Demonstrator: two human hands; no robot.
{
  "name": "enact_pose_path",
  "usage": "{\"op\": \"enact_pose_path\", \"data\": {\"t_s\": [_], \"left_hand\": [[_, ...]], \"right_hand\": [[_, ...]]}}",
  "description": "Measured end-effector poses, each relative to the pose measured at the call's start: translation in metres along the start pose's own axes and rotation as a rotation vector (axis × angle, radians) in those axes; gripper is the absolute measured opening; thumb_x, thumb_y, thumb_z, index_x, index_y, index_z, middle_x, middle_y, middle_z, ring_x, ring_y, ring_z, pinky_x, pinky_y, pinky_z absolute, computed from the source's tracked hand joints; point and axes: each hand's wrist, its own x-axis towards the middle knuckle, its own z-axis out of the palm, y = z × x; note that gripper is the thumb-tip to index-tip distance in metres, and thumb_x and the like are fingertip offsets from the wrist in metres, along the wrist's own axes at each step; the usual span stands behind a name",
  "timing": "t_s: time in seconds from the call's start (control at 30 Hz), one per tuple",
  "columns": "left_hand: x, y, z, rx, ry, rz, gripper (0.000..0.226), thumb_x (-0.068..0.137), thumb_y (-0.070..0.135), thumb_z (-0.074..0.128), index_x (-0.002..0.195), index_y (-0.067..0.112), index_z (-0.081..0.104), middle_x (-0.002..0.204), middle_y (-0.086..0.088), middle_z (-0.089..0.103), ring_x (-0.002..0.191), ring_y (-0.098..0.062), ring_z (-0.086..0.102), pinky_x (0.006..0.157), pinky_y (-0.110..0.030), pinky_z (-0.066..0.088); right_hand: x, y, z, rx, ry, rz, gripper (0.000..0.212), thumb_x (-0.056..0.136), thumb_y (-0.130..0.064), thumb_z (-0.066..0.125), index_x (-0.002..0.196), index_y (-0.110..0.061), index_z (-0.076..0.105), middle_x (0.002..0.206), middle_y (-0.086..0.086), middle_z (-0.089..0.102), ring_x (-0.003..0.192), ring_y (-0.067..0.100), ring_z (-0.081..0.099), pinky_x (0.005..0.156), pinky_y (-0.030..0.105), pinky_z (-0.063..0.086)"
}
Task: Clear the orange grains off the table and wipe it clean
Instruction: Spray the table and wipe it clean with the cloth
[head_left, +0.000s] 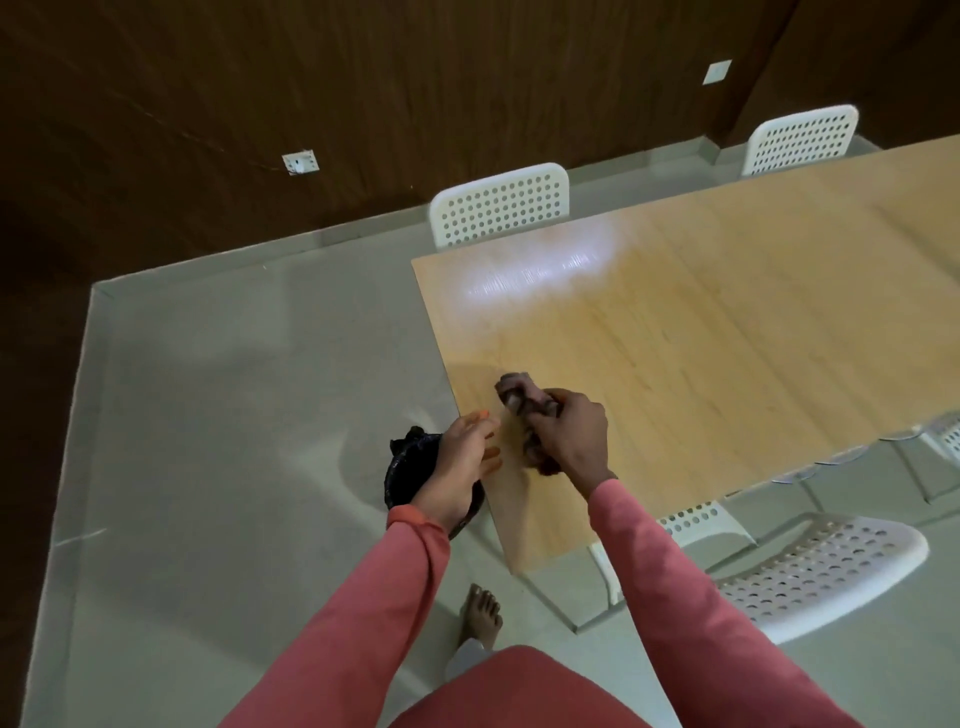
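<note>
My right hand (571, 434) is shut on a bunched brownish cloth (519, 395) and presses it onto the light wooden table (701, 322) near its left edge. My left hand (462, 462) is cupped, fingers apart, at that same edge, just left of the cloth. Below the left hand, on the floor, stands a round bin with a black liner (410, 467), partly hidden by the wrist. I cannot make out any orange grains on the tabletop; the area under the hands is blurred.
White perforated chairs stand around the table: one at the far side (501, 205), another at the far right (802, 137), and one at the near right (821, 566). Grey floor (234, 415) spreads to the left. My bare foot (483, 616) is near the table corner.
</note>
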Motion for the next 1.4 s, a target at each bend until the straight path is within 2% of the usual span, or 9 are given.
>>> {"op": "enact_pose_path", "data": {"t_s": [0.1, 0.2, 0.37, 0.5, 0.63, 0.8, 0.97, 1.17, 1.4], "left_hand": [[-0.031, -0.004, 0.007, -0.095, -0.061, 0.065, 0.033, 0.091, 0.023, 0.065, 0.122, 0.017, 0.059, 0.113, -0.007, 0.067, 0.1, -0.024, 0.065, 0.08, -0.034, 0.056], [-0.066, -0.014, 0.02, -0.158, -0.14, 0.139, 0.031, 0.089, 0.022, 0.068, 0.118, 0.012, 0.066, 0.106, -0.009, 0.072, 0.097, -0.025, 0.067, 0.075, -0.033, 0.054], [-0.115, -0.053, 0.05, -0.19, -0.13, 0.075, 0.022, 0.076, 0.01, 0.079, 0.097, 0.011, 0.073, 0.094, -0.011, 0.075, 0.089, -0.027, 0.07, 0.083, -0.039, 0.057], [-0.144, -0.084, 0.091, -0.135, -0.132, 0.068, 0.025, 0.069, 0.012, 0.084, 0.092, 0.008, 0.074, 0.092, -0.012, 0.075, 0.09, -0.029, 0.071, 0.082, -0.036, 0.057], [-0.163, -0.104, 0.143, 0.006, -0.184, 0.15, 0.026, 0.071, 0.019, 0.084, 0.094, 0.013, 0.075, 0.091, -0.005, 0.076, 0.089, -0.02, 0.07, 0.075, -0.029, 0.056], [-0.164, -0.116, 0.223, 0.028, -0.253, 0.152, 0.029, 0.072, 0.022, 0.083, 0.097, 0.013, 0.073, 0.093, -0.007, 0.076, 0.092, -0.023, 0.071, 0.082, -0.036, 0.057], [-0.158, -0.134, 0.339, 0.02, -0.313, 0.085, 0.032, 0.074, 0.023, 0.081, 0.103, 0.013, 0.072, 0.096, -0.005, 0.076, 0.091, -0.022, 0.071, 0.076, -0.035, 0.054], [-0.156, -0.156, 0.471, 0.031, -0.38, 0.117, 0.028, 0.075, 0.017, 0.08, 0.101, 0.01, 0.073, 0.097, -0.009, 0.075, 0.093, -0.024, 0.071, 0.072, -0.029, 0.055], [-0.136, -0.164, 0.582, 0.025, -0.522, -0.02, 0.045, 0.076, 0.027, 0.077, 0.114, 0.004, 0.069, 0.112, -0.017, 0.07, 0.105, -0.033, 0.067, 0.096, -0.047, 0.051]], "right_hand": [[-0.032, -0.006, -0.029, 0.367, -0.107, 0.06, 0.02, 0.082, -0.021, 0.074, 0.102, -0.017, 0.076, 0.087, 0.001, 0.074, 0.079, 0.017, 0.07, 0.066, 0.025, 0.054], [-0.067, 0.002, -0.05, 0.635, -0.203, 0.148, 0.011, 0.078, -0.018, 0.071, 0.085, -0.01, 0.075, 0.083, 0.009, 0.076, 0.081, 0.027, 0.072, 0.073, 0.041, 0.057], [-0.126, 0.036, -0.105, 0.808, -0.269, 0.247, 0.013, 0.087, -0.007, 0.061, 0.094, -0.004, 0.071, 0.084, 0.011, 0.075, 0.08, 0.027, 0.071, 0.069, 0.033, 0.055], [-0.154, 0.08, -0.148, 0.686, -0.328, 0.195, 0.029, 0.084, -0.019, 0.079, 0.111, -0.014, 0.07, 0.098, 0.004, 0.078, 0.091, 0.02, 0.075, 0.081, 0.033, 0.06], [-0.16, 0.132, -0.186, 0.771, -0.23, 0.242, 0.036, 0.083, -0.017, 0.08, 0.117, -0.014, 0.068, 0.107, 0.007, 0.076, 0.101, 0.025, 0.072, 0.096, 0.047, 0.056], [-0.152, 0.182, -0.24, 0.943, -0.131, 0.265, 0.033, 0.092, -0.021, 0.07, 0.124, -0.014, 0.065, 0.113, 0.009, 0.074, 0.103, 0.025, 0.071, 0.092, 0.039, 0.056], [-0.112, 0.263, -0.31, 0.969, 0.029, 0.365, 0.025, 0.099, -0.025, 0.061, 0.101, -0.001, 0.07, 0.099, 0.016, 0.074, 0.09, 0.03, 0.07, 0.088, 0.043, 0.055], [-0.056, 0.349, -0.399, 0.949, 0.198, 0.482, 0.016, 0.099, -0.018, 0.057, 0.088, -0.01, 0.066, 0.083, 0.01, 0.073, 0.081, 0.024, 0.068, 0.079, 0.038, 0.055], [-0.01, 0.417, -0.47, 0.682, 0.313, 0.441, 0.011, 0.089, -0.029, 0.072, 0.086, -0.019, 0.074, 0.082, -0.001, 0.075, 0.08, 0.018, 0.071, 0.073, 0.033, 0.058]]}}
